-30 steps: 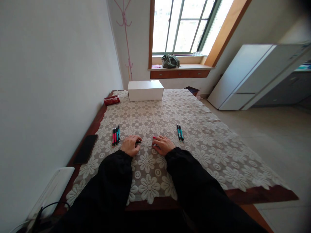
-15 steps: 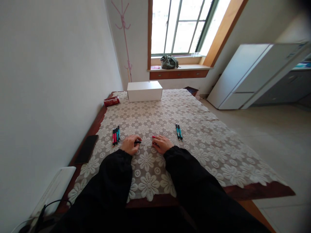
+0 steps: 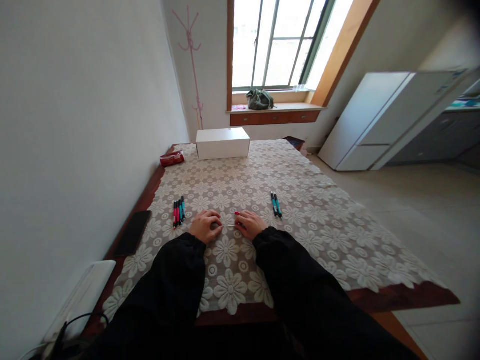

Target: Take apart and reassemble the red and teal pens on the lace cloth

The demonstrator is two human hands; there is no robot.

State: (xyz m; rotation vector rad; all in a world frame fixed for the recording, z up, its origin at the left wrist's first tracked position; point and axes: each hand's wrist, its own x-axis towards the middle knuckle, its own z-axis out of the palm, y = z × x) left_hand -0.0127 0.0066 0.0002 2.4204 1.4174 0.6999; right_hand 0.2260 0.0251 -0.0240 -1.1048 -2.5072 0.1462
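Observation:
My left hand (image 3: 206,226) rests on the lace tablecloth, its thumb and fingers pinched at the left end of a thin pale rod (image 3: 229,226) that looks like a pen refill. At the other end of that rod is my right hand (image 3: 250,224), fingers curled. A red pen part (image 3: 237,213) pokes out past its fingertips; the rest is hidden by the hand. Left of my left hand lie several red and teal pens (image 3: 179,212) side by side. Two teal pens (image 3: 276,204) lie beyond my right hand.
A white box (image 3: 223,144) stands at the table's far end, beside a red packet (image 3: 172,158). Along the left edge are a black phone (image 3: 132,233) and a white device (image 3: 88,290) with cables. The tablecloth (image 3: 315,230) covers most of the table.
My left hand has shifted slightly right, toward my right hand, narrowing the gap. The black piece in its fingers no longer shows. My right hand has stayed nearly still.

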